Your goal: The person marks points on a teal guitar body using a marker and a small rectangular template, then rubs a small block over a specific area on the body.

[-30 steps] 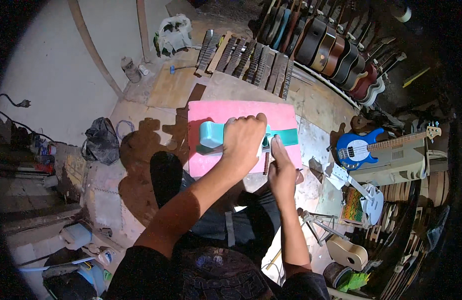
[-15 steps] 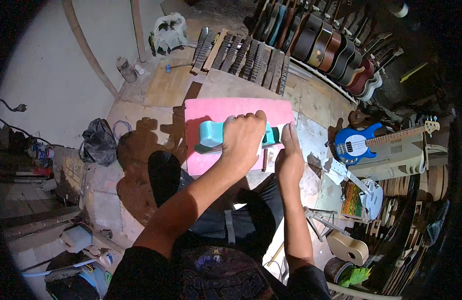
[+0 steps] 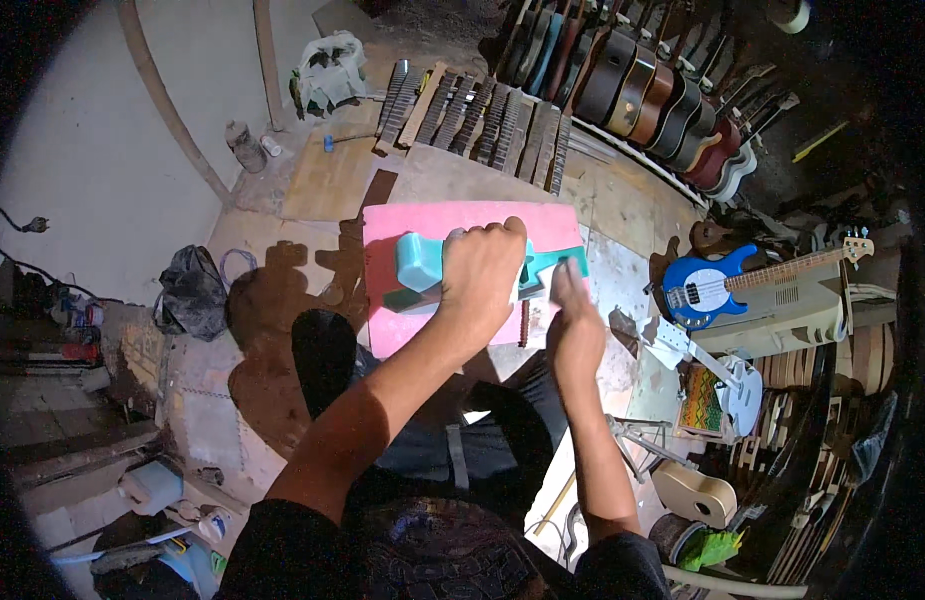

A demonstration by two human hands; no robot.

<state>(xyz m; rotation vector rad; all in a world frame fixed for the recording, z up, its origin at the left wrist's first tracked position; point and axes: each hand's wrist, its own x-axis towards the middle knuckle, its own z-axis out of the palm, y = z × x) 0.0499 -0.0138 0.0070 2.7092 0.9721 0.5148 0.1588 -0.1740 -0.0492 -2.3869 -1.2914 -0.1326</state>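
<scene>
A teal piece shaped like a small electric guitar body (image 3: 419, 262) rests tilted on a pink pad (image 3: 412, 215) in front of me. My left hand (image 3: 479, 265) is closed over its middle, fingers wrapped across the top. At its right end is my right hand (image 3: 574, 325), the fingers stretched toward the teal edge. Those fingertips are smeared by motion, and I cannot make out whether anything is in them. Beside them shows a bright white patch, its nature unclear. A brown ridged strip (image 3: 524, 325) lies at the pad's near edge.
Fretted guitar necks (image 3: 472, 115) lie in a row beyond the pad. Several guitars (image 3: 637, 85) stand racked at the far right. A blue bass guitar (image 3: 710, 287) lies to the right, above a pale blue guitar (image 3: 742, 395). A black plastic bag (image 3: 192, 290) sits at the left.
My right hand has shifted slightly left and down, uncovering more of the teal piece's right end. My left hand keeps its hold. The whole view has shifted a little.
</scene>
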